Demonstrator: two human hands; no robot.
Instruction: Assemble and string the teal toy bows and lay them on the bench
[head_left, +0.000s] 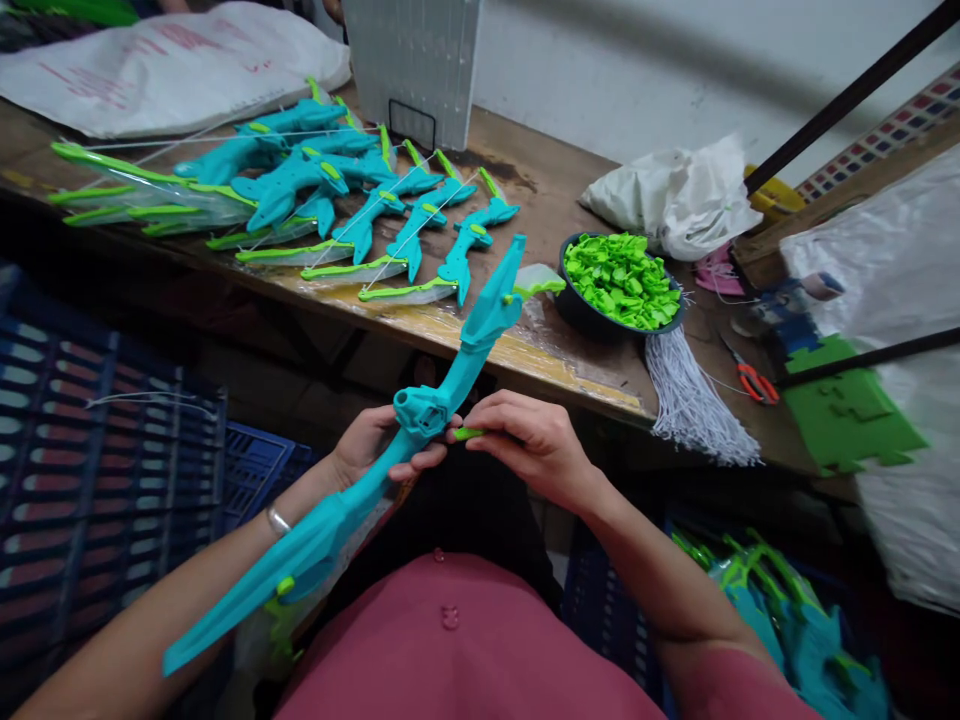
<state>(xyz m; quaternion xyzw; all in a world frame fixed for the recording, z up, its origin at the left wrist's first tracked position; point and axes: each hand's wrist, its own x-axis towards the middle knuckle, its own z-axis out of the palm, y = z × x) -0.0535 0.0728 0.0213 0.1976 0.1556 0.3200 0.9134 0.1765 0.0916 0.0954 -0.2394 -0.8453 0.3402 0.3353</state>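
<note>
A long teal plastic toy bow (360,505) lies diagonally in front of me, with green parts at its limbs. My left hand (375,450) is closed around its middle from below, partly hidden by it. Close to the bow's centre, my right hand (532,440) pinches a small light-green plastic piece (469,434). More such green pieces (619,285) fill a dark round bowl (592,318) on the table. Several teal and green toy bows (424,225) with white strings lie in a row along the table.
White strings (694,400) hang over the table edge near orange-handled scissors (754,383) and a green foam mat (851,405). White sacks (172,65) lie at the back. Blue crates (97,480) stand at the left; more bow parts (795,630) sit low at the right.
</note>
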